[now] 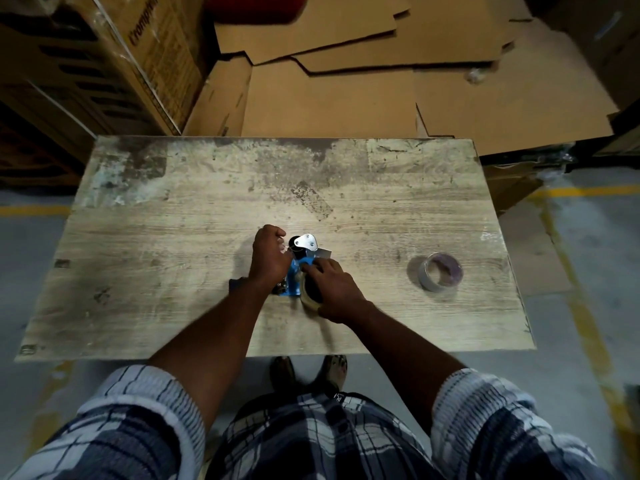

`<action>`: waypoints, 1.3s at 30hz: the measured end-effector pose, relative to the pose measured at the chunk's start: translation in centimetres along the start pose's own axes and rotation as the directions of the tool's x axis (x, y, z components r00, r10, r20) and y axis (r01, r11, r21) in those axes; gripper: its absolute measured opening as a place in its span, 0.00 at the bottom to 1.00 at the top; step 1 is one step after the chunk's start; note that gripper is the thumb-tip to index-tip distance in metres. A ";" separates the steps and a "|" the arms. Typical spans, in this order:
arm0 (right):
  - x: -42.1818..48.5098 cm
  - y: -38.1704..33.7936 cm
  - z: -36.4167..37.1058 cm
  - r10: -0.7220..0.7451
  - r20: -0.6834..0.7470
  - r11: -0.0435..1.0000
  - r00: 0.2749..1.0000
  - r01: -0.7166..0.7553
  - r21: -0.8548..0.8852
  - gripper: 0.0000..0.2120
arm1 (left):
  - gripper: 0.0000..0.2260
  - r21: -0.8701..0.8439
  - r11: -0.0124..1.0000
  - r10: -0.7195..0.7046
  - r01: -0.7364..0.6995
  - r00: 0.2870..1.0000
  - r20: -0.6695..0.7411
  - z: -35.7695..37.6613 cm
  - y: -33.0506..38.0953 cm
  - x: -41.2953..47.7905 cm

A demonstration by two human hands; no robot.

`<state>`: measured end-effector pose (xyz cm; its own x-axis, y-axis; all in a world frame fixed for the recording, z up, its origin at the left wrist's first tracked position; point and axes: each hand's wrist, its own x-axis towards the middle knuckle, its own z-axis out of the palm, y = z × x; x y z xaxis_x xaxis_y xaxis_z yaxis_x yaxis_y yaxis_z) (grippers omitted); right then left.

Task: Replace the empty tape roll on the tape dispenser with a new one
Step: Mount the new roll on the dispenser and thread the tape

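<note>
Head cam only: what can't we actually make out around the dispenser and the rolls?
- Dispenser: handle and lower frame hidden under the left hand.
- Roll on the dispenser: mostly covered by the right hand; whether it is fully seated is unclear.
- Tape end: too small to find.
- Loose roll on the table: blurred; empty or not, can't tell.

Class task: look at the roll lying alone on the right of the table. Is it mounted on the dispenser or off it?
Off it. The roll lies flat on the table, apart from the blue dispenser, and neither the left hand nor the right hand touches it.
</note>
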<state>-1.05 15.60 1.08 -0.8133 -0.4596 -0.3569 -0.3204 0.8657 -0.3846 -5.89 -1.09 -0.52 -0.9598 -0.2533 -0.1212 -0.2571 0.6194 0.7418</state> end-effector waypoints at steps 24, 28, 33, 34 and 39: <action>-0.2 -0.8 0.6 0.116 -0.039 0.992 0.992 -0.114 0.049 0.46 | 0.13 -0.260 0.860 -0.489 0.440 0.856 -0.168 0.3 0.0 -1.9; -0.1 -0.7 0.4 0.115 -0.033 0.992 0.993 -0.113 0.055 0.46 | 0.14 -0.261 0.893 -0.417 0.365 0.891 -0.180 0.1 -0.8 -1.7; -0.1 -0.7 0.3 0.116 -0.040 0.990 0.992 -0.112 0.087 0.45 | 0.12 -0.233 0.928 -0.319 0.291 0.943 -0.092 -0.6 -1.4 -1.3; -0.1 -0.8 0.4 0.119 -0.044 0.988 0.992 -0.114 0.099 0.45 | 0.13 -0.224 0.929 -0.319 0.295 0.944 -0.082 -0.7 -1.5 -1.3; -0.1 -0.7 0.3 0.134 -0.042 0.984 0.990 -0.128 0.121 0.44 | 0.14 -0.139 0.935 -0.328 0.328 0.944 0.020 -1.9 -2.5 -1.0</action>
<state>-0.61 14.94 1.14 -0.8686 -0.3306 -0.3691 -0.1526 0.8871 -0.4356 -4.12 -3.79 -1.05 -0.8245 -0.4271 -0.3713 -0.5390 0.3924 0.7453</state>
